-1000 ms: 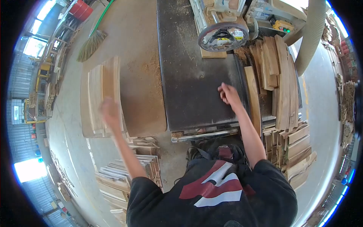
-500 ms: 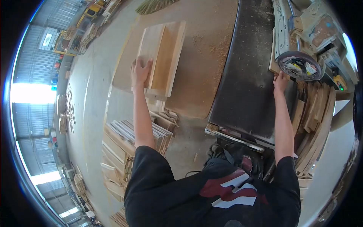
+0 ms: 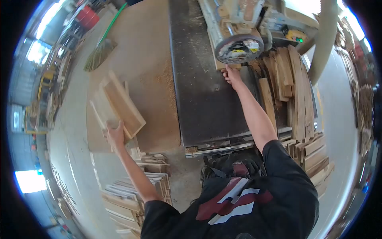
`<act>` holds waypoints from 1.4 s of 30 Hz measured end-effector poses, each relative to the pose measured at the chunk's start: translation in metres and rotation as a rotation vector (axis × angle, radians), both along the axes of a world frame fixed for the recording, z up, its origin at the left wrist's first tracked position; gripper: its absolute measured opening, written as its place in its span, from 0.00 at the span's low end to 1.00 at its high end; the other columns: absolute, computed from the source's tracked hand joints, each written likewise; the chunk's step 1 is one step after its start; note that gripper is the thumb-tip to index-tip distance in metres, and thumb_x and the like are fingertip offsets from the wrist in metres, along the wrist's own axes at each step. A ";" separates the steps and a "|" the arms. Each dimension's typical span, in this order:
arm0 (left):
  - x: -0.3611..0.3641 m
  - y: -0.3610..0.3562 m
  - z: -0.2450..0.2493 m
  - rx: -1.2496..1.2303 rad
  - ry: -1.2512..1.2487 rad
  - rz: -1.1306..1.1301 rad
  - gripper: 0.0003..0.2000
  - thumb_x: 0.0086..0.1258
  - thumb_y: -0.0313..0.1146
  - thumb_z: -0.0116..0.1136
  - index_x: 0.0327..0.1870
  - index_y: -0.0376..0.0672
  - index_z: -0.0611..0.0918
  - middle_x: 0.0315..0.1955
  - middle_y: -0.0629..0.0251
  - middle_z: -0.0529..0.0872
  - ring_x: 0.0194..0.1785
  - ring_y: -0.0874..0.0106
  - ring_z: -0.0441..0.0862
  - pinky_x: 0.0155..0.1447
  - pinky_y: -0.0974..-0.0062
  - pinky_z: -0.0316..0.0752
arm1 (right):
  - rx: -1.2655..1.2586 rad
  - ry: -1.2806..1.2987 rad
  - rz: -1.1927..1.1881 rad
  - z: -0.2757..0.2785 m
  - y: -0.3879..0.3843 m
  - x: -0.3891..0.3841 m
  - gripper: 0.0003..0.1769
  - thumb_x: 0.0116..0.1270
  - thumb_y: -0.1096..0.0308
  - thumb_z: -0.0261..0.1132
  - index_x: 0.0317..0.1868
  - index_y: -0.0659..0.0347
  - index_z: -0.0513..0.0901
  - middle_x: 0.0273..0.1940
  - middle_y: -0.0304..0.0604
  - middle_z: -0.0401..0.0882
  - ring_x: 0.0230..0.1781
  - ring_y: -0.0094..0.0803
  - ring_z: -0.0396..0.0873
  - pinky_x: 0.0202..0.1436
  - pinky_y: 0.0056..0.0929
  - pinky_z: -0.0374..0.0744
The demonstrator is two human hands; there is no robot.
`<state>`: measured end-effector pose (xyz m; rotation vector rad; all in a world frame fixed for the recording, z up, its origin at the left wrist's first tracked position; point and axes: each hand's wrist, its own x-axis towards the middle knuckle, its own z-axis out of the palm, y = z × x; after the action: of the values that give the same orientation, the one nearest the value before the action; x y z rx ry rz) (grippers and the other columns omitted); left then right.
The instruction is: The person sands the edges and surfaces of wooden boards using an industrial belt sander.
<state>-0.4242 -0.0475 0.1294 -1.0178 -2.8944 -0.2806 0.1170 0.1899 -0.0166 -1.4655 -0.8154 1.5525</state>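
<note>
My left hand [image 3: 115,135] is closed on the near end of a pale wooden board [image 3: 104,105], thumb on its face. A second, browner board [image 3: 124,104] lies tilted along its right side; motion blurs both a little. My right hand [image 3: 232,75], fingers curled, grips the near end of a wooden strip [image 3: 219,63] on the black machine table [image 3: 199,115]. Just beyond that hand is the machine's round handwheel [image 3: 240,47], which hides part of the strip. The fingertips of my right hand are partly hidden.
Sawdust [image 3: 169,81] lies along the brown side table [image 3: 157,127], where a broom [image 3: 99,55] rests at the far left. Wood offcuts [image 3: 282,75] are heaped right of the machine. Stacked wooden pieces [image 3: 123,203] stand on the floor at lower left. A thick hose [image 3: 324,44] hangs at right.
My view has swung right, so the machine appears further left. The boards at my left hand have tilted, far end to the left. My right hand stays at the strip's end.
</note>
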 end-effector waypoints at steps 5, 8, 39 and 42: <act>-0.002 0.004 -0.003 -0.030 0.003 -0.019 0.47 0.59 0.65 0.67 0.80 0.54 0.68 0.73 0.35 0.68 0.75 0.41 0.66 0.77 0.49 0.63 | 0.079 -0.169 -0.234 -0.020 0.030 -0.024 0.20 0.75 0.49 0.63 0.33 0.58 0.85 0.24 0.38 0.82 0.18 0.28 0.77 0.21 0.31 0.70; 0.008 0.003 0.002 0.010 -0.019 0.025 0.45 0.58 0.61 0.71 0.78 0.56 0.71 0.72 0.37 0.69 0.73 0.42 0.68 0.76 0.50 0.66 | 0.248 -0.498 -0.136 -0.031 0.042 -0.031 0.20 0.71 0.51 0.66 0.37 0.62 0.85 0.32 0.50 0.88 0.33 0.43 0.88 0.38 0.42 0.81; 0.379 -0.033 -0.081 0.303 -1.364 -0.567 0.28 0.64 0.26 0.76 0.66 0.34 0.81 0.57 0.55 0.87 0.50 0.74 0.86 0.53 0.74 0.83 | -0.176 -0.102 0.334 0.058 -0.357 0.047 0.28 0.75 0.43 0.63 0.37 0.65 0.83 0.25 0.43 0.81 0.23 0.34 0.79 0.29 0.33 0.76; 0.387 -0.018 -0.089 0.132 -1.262 -0.634 0.22 0.60 0.24 0.78 0.56 0.32 0.87 0.45 0.59 0.91 0.41 0.77 0.86 0.45 0.77 0.82 | -0.345 0.098 0.211 0.056 -0.357 0.069 0.22 0.76 0.47 0.63 0.42 0.61 0.82 0.28 0.34 0.78 0.21 0.22 0.71 0.25 0.24 0.70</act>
<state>-0.0369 -0.0650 0.0403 -2.3494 -3.1473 -1.6330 0.1858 -0.1668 0.0391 -1.5672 -0.6857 1.9859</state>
